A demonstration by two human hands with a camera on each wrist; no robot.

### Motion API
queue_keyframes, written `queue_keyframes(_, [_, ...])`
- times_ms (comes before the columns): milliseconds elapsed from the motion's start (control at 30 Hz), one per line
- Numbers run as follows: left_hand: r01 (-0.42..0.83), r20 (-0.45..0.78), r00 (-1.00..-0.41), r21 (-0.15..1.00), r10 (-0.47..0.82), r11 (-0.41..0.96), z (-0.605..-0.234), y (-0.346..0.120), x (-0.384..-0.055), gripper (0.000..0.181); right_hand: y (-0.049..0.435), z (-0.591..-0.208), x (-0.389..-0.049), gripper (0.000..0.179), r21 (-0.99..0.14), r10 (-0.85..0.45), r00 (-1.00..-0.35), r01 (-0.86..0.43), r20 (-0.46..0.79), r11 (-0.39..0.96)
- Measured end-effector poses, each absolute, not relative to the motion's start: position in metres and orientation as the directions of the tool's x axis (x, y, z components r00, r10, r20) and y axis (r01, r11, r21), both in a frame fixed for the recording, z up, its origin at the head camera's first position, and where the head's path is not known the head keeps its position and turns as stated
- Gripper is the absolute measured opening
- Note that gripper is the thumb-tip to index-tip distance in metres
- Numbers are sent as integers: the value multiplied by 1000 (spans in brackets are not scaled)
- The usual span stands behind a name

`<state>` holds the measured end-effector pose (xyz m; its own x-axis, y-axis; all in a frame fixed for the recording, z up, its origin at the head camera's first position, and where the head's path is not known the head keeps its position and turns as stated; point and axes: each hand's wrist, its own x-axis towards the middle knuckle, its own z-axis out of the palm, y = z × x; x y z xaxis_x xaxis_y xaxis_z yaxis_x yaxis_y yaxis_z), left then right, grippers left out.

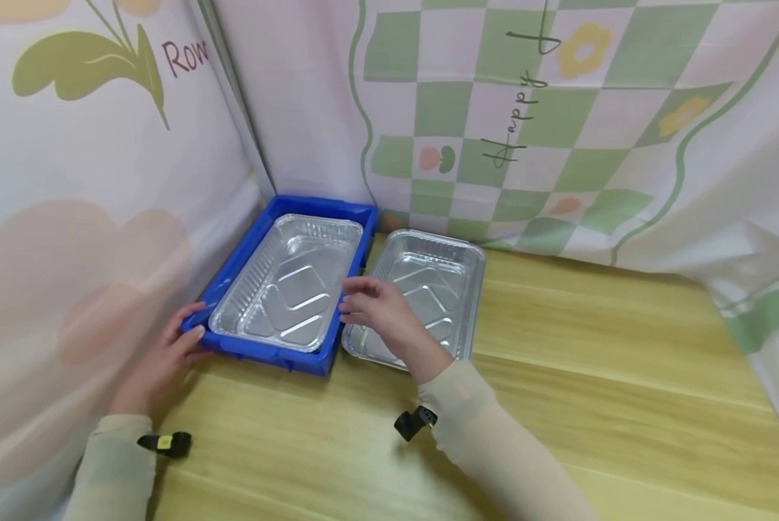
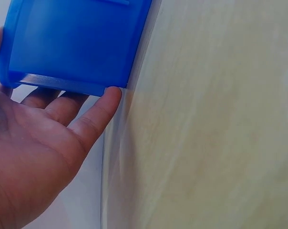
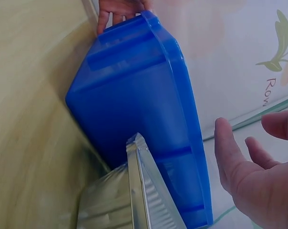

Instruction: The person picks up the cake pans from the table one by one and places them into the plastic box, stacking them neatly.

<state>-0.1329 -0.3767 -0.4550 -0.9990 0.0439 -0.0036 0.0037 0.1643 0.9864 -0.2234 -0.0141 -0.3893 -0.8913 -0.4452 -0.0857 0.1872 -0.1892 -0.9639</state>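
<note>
A blue plastic bin [image 1: 298, 359] stands on the table with a foil pan [image 1: 305, 289] lying inside it. My left hand [image 1: 161, 358] holds the bin's near left corner, its thumb and fingers on different sides of it; the left wrist view shows the fingers of that hand [image 2: 44, 138] along the blue wall's edge. A second foil pan [image 1: 451, 289] sits right of the bin, close against it. Over the gap between them hovers my right hand [image 1: 386, 315], fingers loosely bent and holding nothing. In the right wrist view, the right hand [image 3: 263, 176] is apart from the bin's rim.
Wood-patterned tabletop [image 1: 591, 376] extends to the right and front. A printed curtain [image 1: 90, 217] hangs close along the bin's left side. Behind both pans hangs a checked cloth [image 1: 494, 130] reaching down to the table.
</note>
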Motion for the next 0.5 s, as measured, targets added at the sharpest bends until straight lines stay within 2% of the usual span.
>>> queue_keyframes(367, [-14,-19,-999,990,31,142,-457,-376,-132,48,-1,-390,-224,39,-961,-422,-903,185,-84,-205])
queue_keyframes(500, [18,15,-999,995,35,97,-457,-375,-132,46,5,-389,-224,40,-957,-401,-913,180,-77,-226])
